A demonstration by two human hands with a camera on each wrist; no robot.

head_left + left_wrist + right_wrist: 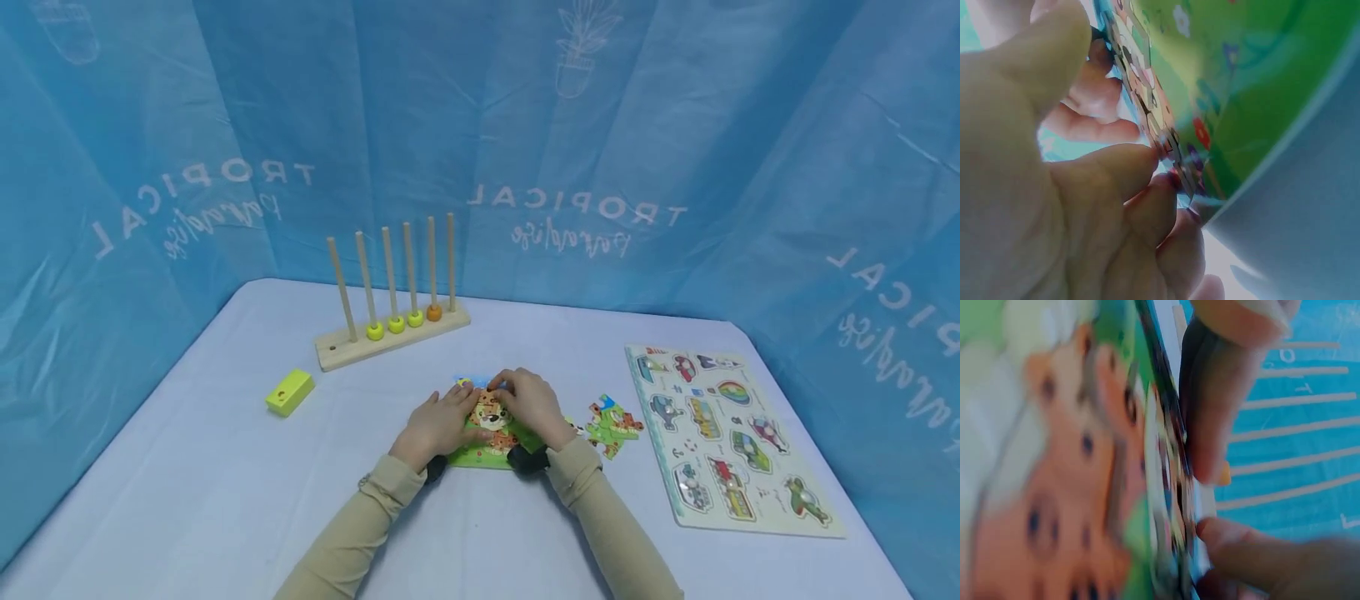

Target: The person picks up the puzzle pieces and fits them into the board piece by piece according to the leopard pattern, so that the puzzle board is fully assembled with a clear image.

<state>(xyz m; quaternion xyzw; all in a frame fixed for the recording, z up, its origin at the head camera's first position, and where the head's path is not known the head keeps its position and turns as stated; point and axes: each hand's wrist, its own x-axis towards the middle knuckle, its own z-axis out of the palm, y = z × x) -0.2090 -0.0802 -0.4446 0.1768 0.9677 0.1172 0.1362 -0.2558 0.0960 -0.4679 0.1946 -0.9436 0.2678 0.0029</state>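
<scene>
A jigsaw puzzle of a spotted cub [492,417] on a green ground lies partly assembled near the table's middle. Over its left side spreads my left hand [442,423], fingers stretched out and fingertips on the pieces; the left wrist view shows those fingertips [1147,156] along the surface. My right hand [530,402] is at the upper right of the picture with fingers bent down. In the right wrist view one finger [1210,437] reaches the puzzle surface; I cannot tell whether a piece is pinched there. Several loose puzzle pieces [613,423] lie right of the right wrist.
A wooden peg rack [392,336] with yellow and orange beads stands at the back left. In front of it lies a yellow block [290,392]. A board of vehicle pictures [731,442] lies on the right. Blue curtains [480,125] surround the white table [187,483].
</scene>
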